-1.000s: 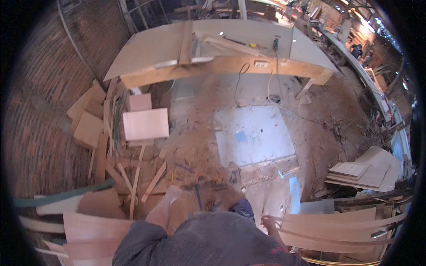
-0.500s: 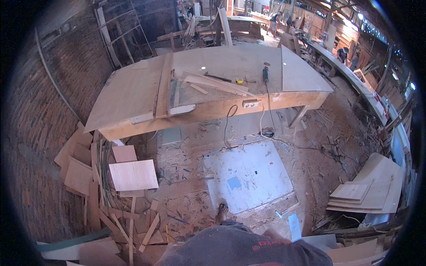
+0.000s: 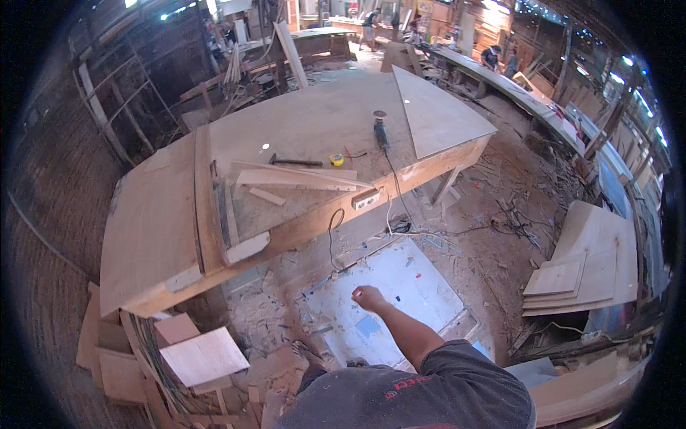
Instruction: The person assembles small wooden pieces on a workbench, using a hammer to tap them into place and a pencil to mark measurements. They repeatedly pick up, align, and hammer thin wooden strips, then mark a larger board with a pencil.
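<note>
My right hand is out in front of me at the end of a bent arm, above the white board on the floor. Its fingers are curled closed; a small pale and reddish spot shows at them, too small to name. Low beside my body hangs my left hand, partly seen, its fingers unclear. Ahead stands a large wooden workbench. On it lie a hammer, a yellow tape measure, several thin wood strips and an angle grinder. Neither hand touches these.
A socket strip is fixed to the bench's front edge, with cables trailing to the floor. Plywood offcuts lean at left; stacked sheets lie at right. Sawdust and scraps litter the floor. Other people are at the far benches.
My right arm has come into view, reaching forward over the white board. My left hand now shows at the lower edge. The view has shifted, bringing the bench closer and leftward.
</note>
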The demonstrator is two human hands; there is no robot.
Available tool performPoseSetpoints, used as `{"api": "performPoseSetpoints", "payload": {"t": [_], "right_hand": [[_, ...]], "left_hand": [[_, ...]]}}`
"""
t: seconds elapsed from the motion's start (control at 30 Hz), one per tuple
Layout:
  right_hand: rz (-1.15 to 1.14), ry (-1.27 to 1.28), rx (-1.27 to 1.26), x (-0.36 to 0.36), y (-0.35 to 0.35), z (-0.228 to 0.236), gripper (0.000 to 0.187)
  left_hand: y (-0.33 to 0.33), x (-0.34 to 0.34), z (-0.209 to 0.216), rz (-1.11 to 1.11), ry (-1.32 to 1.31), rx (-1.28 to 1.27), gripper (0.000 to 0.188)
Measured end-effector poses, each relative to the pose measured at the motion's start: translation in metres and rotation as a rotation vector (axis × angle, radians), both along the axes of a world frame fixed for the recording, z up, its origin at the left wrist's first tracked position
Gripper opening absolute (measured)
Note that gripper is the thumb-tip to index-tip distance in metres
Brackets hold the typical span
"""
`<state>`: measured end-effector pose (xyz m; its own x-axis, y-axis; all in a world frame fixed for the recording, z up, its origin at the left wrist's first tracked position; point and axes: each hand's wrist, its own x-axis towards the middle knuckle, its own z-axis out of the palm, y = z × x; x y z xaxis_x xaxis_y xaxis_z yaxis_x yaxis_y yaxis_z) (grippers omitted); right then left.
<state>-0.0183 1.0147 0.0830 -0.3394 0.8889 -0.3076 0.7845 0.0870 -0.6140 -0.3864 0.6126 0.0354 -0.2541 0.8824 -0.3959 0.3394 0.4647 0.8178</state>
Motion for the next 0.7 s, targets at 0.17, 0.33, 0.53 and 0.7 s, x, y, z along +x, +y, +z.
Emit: {"api": "performPoseSetpoints", "payload": {"t": [0.17, 0.33, 0.53, 0.7], "right_hand": [[0.068, -0.247, -0.030, -0.008, -0.030, -0.063, 0.036], [0.367, -0.583, -0.414, 0.070, -0.139, -0.140, 0.043], [0.216, -0.465, -0.472, 0.042, -0.185, -0.195, 0.037], [0.018, -0.524, -0.335, 0.006, -0.077, -0.137, 0.039]], "left_hand": [[0.084, -0.082, -0.016, -0.042, -0.010, -0.194, 0.016], [0.142, -0.169, -0.024, -0.034, -0.036, -0.361, 0.016], [0.203, -0.225, -0.016, 0.080, -0.144, -0.449, 0.015], [0.254, -0.219, -0.048, -0.076, 0.003, -0.323, 0.019]]}}
